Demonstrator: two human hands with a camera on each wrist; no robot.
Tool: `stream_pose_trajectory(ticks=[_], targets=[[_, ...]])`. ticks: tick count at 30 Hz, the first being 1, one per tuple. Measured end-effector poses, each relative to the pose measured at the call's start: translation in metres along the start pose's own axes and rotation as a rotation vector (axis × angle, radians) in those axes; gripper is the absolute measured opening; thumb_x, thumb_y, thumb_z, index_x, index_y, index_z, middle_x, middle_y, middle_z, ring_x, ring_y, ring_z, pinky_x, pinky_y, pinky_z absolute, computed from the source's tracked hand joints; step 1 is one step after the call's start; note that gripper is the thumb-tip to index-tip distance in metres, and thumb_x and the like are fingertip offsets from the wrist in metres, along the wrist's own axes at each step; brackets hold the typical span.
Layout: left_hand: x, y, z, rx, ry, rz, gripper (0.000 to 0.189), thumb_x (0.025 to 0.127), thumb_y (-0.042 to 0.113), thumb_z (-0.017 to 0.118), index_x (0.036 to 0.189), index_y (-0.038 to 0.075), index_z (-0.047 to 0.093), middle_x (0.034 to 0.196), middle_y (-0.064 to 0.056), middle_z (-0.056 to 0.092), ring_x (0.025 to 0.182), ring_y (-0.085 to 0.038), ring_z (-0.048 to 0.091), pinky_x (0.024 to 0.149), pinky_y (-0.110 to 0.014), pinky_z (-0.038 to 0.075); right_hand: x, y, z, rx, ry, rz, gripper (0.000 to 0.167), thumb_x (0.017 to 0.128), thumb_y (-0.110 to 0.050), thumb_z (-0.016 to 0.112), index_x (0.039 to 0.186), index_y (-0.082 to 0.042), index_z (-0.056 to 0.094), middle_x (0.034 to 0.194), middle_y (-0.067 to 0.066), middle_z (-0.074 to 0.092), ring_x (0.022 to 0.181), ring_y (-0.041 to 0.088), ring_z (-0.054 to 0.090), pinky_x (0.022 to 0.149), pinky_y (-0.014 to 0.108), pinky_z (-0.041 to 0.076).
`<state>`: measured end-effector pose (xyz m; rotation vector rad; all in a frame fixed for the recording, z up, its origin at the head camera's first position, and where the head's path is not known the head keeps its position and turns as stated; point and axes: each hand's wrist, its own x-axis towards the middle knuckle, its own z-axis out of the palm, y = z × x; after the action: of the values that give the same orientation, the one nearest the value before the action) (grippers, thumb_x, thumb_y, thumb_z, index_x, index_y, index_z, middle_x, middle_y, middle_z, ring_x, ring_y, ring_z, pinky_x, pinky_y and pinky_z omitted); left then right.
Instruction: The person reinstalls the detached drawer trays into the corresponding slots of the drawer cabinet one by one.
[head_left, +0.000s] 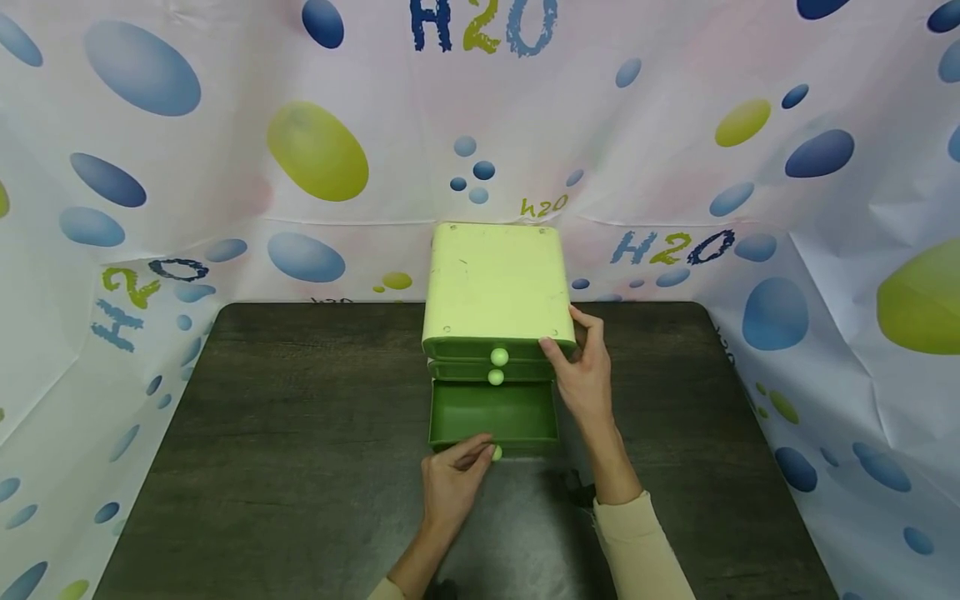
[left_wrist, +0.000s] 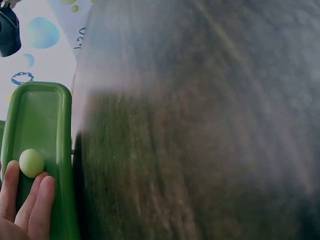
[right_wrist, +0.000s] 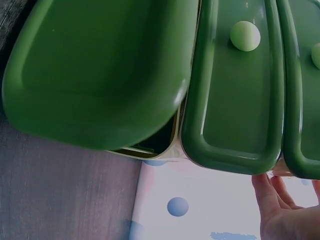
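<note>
A small cabinet with a pale yellow-green shell (head_left: 498, 287) and dark green drawers stands at the back of the table. Its bottom drawer (head_left: 491, 412) is pulled out, and no contents show in it. My left hand (head_left: 452, 487) pinches that drawer's round light-green knob (left_wrist: 31, 163) from both sides. At the cabinet's front right corner, my right hand (head_left: 587, 379) rests with the thumb on the upper front edge and fingers along the side. The right wrist view shows these fingers (right_wrist: 266, 192) fairly straight against the side, near the middle drawer (right_wrist: 240, 95).
Under the cabinet lies a dark wood-grain table (head_left: 322, 433). A white sheet (head_left: 637, 108) printed with blue and green ovals hangs behind it and at both sides. The top drawer's knob (head_left: 499, 357) and the middle drawer's knob (head_left: 496, 377) stick out in front.
</note>
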<state>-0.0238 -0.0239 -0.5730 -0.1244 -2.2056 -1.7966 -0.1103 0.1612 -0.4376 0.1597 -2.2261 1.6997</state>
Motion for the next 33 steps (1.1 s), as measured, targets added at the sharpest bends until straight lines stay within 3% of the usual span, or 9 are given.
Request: stream_pose_trajectory(ticks=[9, 18, 23, 29, 33], targets=[[0.011, -0.003, 0.001, 0.049, -0.008, 0.005, 0.019, 0.09, 0.023, 0.076, 0.107, 0.016, 0.079, 0.091, 0.001, 0.077, 0.076, -0.007, 0.073, 0.065, -0.022, 0.058, 0.001, 0.001, 0.0, -0.003, -0.002, 0.01, 0.056, 0.097, -0.009, 0.066, 0.143, 0.006, 0.037, 0.152, 0.023, 0.036, 0.133, 0.036, 0.047, 0.07, 0.017, 0.045], [0.024, -0.014, 0.004, 0.016, 0.007, 0.13, 0.02, 0.09, 0.015, 0.075, 0.109, 0.01, 0.078, 0.09, -0.005, 0.077, 0.074, -0.014, 0.074, 0.064, -0.023, 0.058, 0.0, 0.002, 0.0, -0.01, 0.001, 0.002, 0.056, 0.097, -0.008, 0.066, 0.142, 0.007, 0.038, 0.15, 0.024, 0.038, 0.129, 0.037, 0.049, 0.068, 0.017, 0.044], [0.029, -0.013, 0.006, 0.018, 0.018, 0.113, 0.02, 0.089, 0.013, 0.076, 0.108, 0.008, 0.078, 0.089, -0.005, 0.077, 0.072, -0.015, 0.074, 0.063, -0.021, 0.057, 0.001, 0.001, 0.0, -0.007, 0.004, -0.015, 0.056, 0.097, -0.008, 0.066, 0.142, 0.008, 0.038, 0.149, 0.025, 0.039, 0.127, 0.038, 0.051, 0.065, 0.017, 0.044], [0.03, -0.004, 0.009, 0.023, 0.045, 0.088, 0.021, 0.085, 0.0, 0.076, 0.106, -0.002, 0.076, 0.088, -0.015, 0.075, 0.07, -0.026, 0.074, 0.061, -0.019, 0.056, 0.0, 0.0, 0.001, -0.036, 0.019, -0.012, 0.056, 0.096, -0.009, 0.067, 0.142, 0.008, 0.039, 0.149, 0.025, 0.04, 0.127, 0.037, 0.051, 0.063, 0.019, 0.042], [0.034, -0.005, 0.009, 0.004, 0.028, 0.052, 0.02, 0.087, -0.003, 0.072, 0.107, -0.004, 0.075, 0.09, -0.019, 0.075, 0.07, -0.032, 0.074, 0.045, -0.01, 0.041, -0.002, 0.0, 0.002, -0.038, 0.022, -0.003, 0.056, 0.096, -0.009, 0.067, 0.142, 0.007, 0.039, 0.148, 0.024, 0.041, 0.126, 0.036, 0.052, 0.062, 0.022, 0.041]])
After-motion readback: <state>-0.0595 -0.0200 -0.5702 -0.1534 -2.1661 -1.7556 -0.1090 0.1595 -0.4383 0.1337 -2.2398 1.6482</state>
